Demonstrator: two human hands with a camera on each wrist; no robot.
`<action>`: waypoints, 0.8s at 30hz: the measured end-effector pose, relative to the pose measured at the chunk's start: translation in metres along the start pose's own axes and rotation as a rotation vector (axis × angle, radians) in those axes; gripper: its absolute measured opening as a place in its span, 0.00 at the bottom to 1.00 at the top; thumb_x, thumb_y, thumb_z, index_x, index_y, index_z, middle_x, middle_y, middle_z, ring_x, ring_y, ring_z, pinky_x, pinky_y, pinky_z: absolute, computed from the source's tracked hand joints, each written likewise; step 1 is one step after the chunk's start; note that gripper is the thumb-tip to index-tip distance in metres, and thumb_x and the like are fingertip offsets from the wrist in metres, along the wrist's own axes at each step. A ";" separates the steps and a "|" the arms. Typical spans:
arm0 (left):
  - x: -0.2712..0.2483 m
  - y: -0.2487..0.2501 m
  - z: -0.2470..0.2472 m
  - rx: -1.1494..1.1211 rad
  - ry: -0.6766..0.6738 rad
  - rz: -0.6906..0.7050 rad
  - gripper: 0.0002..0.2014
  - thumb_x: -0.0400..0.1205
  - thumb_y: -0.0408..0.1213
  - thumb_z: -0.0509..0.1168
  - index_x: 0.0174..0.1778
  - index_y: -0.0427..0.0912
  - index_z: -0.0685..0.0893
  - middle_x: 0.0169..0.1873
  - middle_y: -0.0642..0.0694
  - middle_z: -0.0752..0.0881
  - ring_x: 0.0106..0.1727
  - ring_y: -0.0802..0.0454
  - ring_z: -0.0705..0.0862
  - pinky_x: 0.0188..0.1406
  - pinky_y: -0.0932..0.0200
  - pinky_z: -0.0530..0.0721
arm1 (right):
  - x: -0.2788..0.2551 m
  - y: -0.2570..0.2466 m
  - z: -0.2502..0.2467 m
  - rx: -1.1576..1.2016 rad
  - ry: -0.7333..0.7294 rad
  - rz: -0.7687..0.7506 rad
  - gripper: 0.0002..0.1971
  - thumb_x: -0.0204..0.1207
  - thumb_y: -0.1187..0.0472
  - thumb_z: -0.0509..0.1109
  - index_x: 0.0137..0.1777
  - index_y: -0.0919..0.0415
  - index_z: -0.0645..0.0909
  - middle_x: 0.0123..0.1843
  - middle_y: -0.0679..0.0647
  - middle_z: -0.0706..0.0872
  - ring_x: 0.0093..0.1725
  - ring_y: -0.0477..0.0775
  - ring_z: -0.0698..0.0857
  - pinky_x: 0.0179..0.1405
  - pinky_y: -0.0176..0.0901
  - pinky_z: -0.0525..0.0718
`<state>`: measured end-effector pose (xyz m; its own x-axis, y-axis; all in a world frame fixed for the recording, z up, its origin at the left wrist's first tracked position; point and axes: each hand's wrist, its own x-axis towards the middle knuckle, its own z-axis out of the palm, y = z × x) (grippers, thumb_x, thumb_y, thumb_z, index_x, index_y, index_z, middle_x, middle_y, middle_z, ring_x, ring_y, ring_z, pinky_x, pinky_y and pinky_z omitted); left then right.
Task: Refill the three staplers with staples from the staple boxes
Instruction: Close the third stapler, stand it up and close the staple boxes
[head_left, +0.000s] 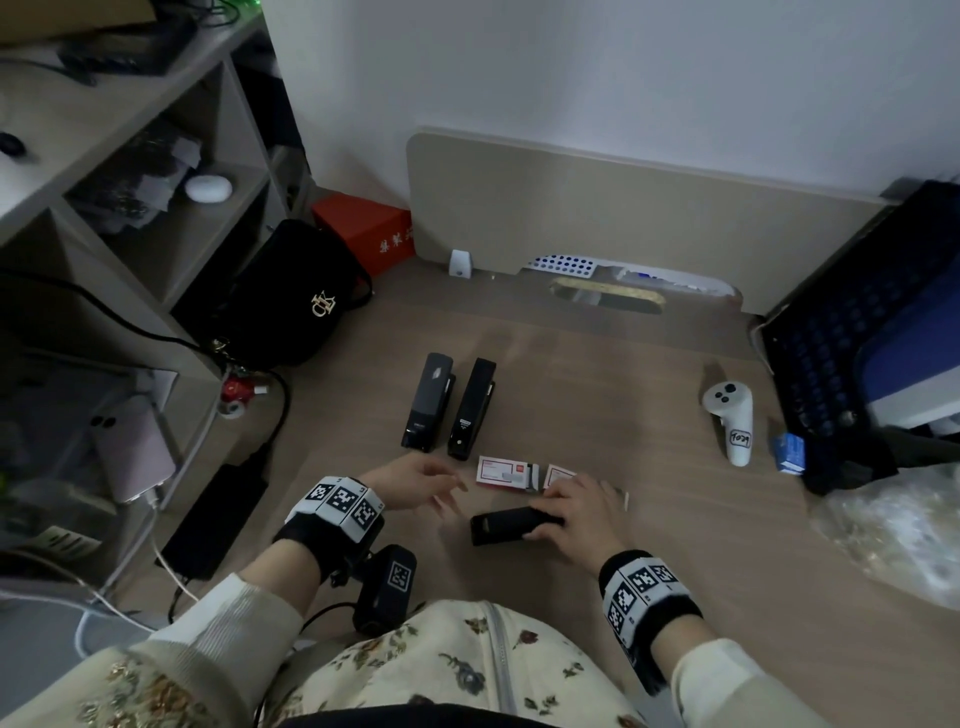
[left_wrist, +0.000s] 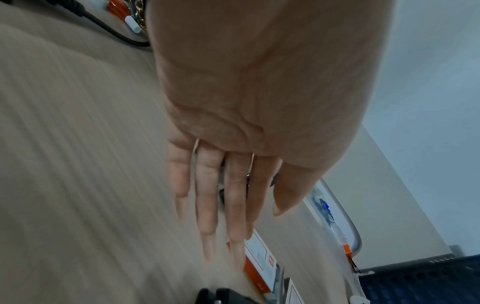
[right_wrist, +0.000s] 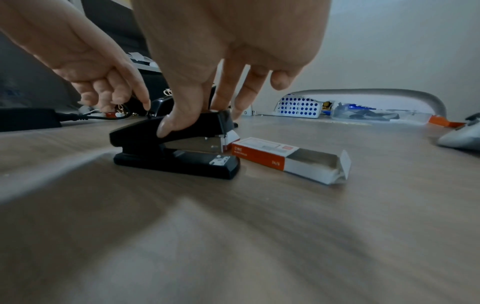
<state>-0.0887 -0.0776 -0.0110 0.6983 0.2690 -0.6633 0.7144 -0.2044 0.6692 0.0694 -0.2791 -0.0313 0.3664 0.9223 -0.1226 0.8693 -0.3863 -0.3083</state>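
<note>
A small black stapler (head_left: 506, 526) lies on the wooden desk (head_left: 597, 374) in front of me. My right hand (head_left: 576, 512) grips its top, thumb on one side and fingers on the other (right_wrist: 191, 118). My left hand (head_left: 447, 493) hovers just left of it, fingers relaxed and holding nothing (left_wrist: 254, 230). Two larger black staplers (head_left: 428, 400) (head_left: 471, 408) lie side by side farther back. A red-and-white staple box (head_left: 504, 473) lies beyond the small stapler, its end open with staples showing (right_wrist: 285, 156). A second box (head_left: 558, 474) is partly hidden by my right hand.
A white controller (head_left: 730, 421) and a small blue box (head_left: 789, 453) lie to the right, beside a dark keyboard (head_left: 841, 353) and a plastic bag (head_left: 893, 535). A black handbag (head_left: 296, 301), cables and a power brick (head_left: 218, 519) crowd the left. A divider panel (head_left: 623, 208) closes the back.
</note>
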 end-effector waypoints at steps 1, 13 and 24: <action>0.000 -0.001 -0.001 -0.002 0.006 -0.002 0.13 0.89 0.42 0.58 0.60 0.42 0.85 0.48 0.45 0.90 0.36 0.63 0.87 0.31 0.68 0.79 | 0.003 -0.001 -0.003 -0.021 -0.035 0.002 0.17 0.64 0.39 0.76 0.52 0.42 0.88 0.49 0.42 0.87 0.53 0.52 0.80 0.45 0.42 0.63; 0.011 -0.006 -0.036 -0.377 0.773 0.046 0.06 0.83 0.38 0.66 0.42 0.44 0.86 0.37 0.45 0.90 0.37 0.52 0.87 0.33 0.63 0.84 | 0.022 -0.016 0.007 -0.182 -0.303 -0.013 0.20 0.73 0.55 0.70 0.66 0.47 0.78 0.68 0.45 0.78 0.72 0.55 0.66 0.67 0.51 0.61; 0.032 -0.015 -0.041 -0.384 0.672 -0.111 0.14 0.82 0.43 0.67 0.61 0.41 0.83 0.55 0.46 0.85 0.53 0.51 0.83 0.52 0.56 0.80 | 0.032 -0.016 0.021 -0.222 -0.371 -0.083 0.24 0.71 0.40 0.70 0.62 0.53 0.76 0.64 0.51 0.80 0.66 0.56 0.73 0.63 0.51 0.64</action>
<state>-0.0791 -0.0277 -0.0285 0.3592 0.8061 -0.4703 0.6278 0.1642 0.7609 0.0604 -0.2428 -0.0497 0.1832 0.8748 -0.4485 0.9559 -0.2650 -0.1265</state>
